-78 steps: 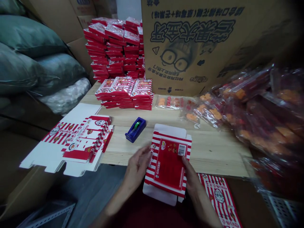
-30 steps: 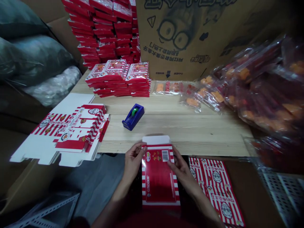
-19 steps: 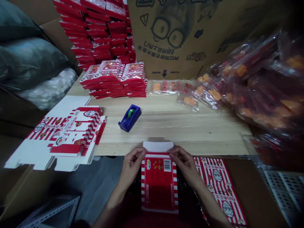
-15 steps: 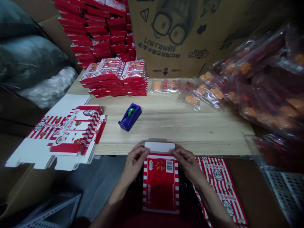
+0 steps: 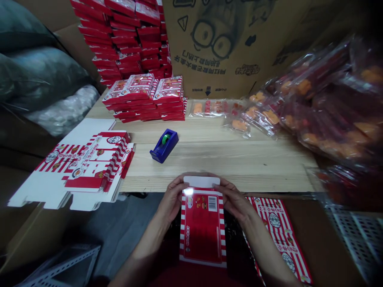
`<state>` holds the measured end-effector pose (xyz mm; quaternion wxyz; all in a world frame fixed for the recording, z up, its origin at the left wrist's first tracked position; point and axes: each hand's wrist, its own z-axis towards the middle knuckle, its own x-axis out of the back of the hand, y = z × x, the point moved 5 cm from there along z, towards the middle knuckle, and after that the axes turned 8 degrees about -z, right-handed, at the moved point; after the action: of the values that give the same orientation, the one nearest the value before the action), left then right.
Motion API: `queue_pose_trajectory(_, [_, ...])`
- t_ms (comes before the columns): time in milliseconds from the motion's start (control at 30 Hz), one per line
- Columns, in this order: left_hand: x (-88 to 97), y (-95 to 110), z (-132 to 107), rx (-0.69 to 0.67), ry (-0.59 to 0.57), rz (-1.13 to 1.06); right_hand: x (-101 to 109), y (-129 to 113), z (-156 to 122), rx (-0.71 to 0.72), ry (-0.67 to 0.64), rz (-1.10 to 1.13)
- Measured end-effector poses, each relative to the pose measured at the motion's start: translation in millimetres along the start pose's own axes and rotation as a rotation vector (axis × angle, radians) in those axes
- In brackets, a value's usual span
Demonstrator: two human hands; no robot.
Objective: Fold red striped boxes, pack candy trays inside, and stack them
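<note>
From the head view, a left hand (image 5: 172, 201) and a right hand (image 5: 235, 202) pinch the top of a flat red-and-white carton (image 5: 202, 230), fingers curled over its white flap (image 5: 202, 181). The carton is held upright just in front of the edge of a wooden table (image 5: 239, 171), near a blue tape dispenser (image 5: 164, 146). Uneven finger pressure could crease the flap crookedly, and a slackened pinch could let the carton slip onto the printed carton sheet (image 5: 277, 233) below.

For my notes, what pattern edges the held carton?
Red-and-white stripes along the carton, in the head view.
</note>
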<state>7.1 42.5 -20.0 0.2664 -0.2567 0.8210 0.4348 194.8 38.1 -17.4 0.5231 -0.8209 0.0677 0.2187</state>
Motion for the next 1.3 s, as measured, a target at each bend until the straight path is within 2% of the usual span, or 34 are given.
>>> queue_pose_trajectory(133, [0.6,5,-5,-0.121,-0.052,0.118,8,9,-5,0.041,0.039,-0.019])
queue_pose_trajectory(300, [7.7,5,-9,-0.149,-0.191,0.497,24,20,-16,0.114,0.094,-0.092])
queue_pose_trajectory(400, [11.0,11,-10,-0.206,-0.26,0.617,31,19,-21,0.141,0.082,-0.209])
queue_pose_trajectory(500, [9.6,16,-11,-0.203,-0.321,0.662,33,12,-25,0.126,0.042,-0.326])
queue_pose_trajectory(567, [6.2,18,-10,-0.202,-0.313,0.698,30,4,-25,0.121,0.024,-0.388])
queue_pose_trajectory(667, [-3.3,21,-5,-0.21,-0.275,0.731,24,-8,-20,0.139,0.097,-0.403])
queue_pose_trajectory(733, [-11.8,23,-1,-0.195,-0.292,0.717,19,-14,-14,0.157,0.117,-0.402])
queue_pose_trajectory(800, [-19.8,23,3,-0.15,-0.361,0.698,13,-17,-8,0.15,0.034,-0.411])
queue_pose_trajectory(900, [-26.7,25,5,-0.084,-0.479,0.72,8,-17,-1,0.097,-0.19,-0.452])
queue_pose_trajectory(1000, [-28.8,29,6,-0.108,-0.522,0.831,8,-18,0,0.098,-0.3,-0.528])
queue_pose_trajectory(1133, [-31.0,31,5,-0.129,-0.529,0.876,9,-20,1,0.095,-0.229,-0.573])
queue_pose_trajectory(1200, [-29.9,30,7,-0.099,-0.497,0.828,6,-21,1,0.08,-0.193,-0.573])
queue_pose_trajectory(1300, [-26.7,29,12,-0.071,-0.434,0.764,1,-27,3,0.142,-0.145,-0.614])
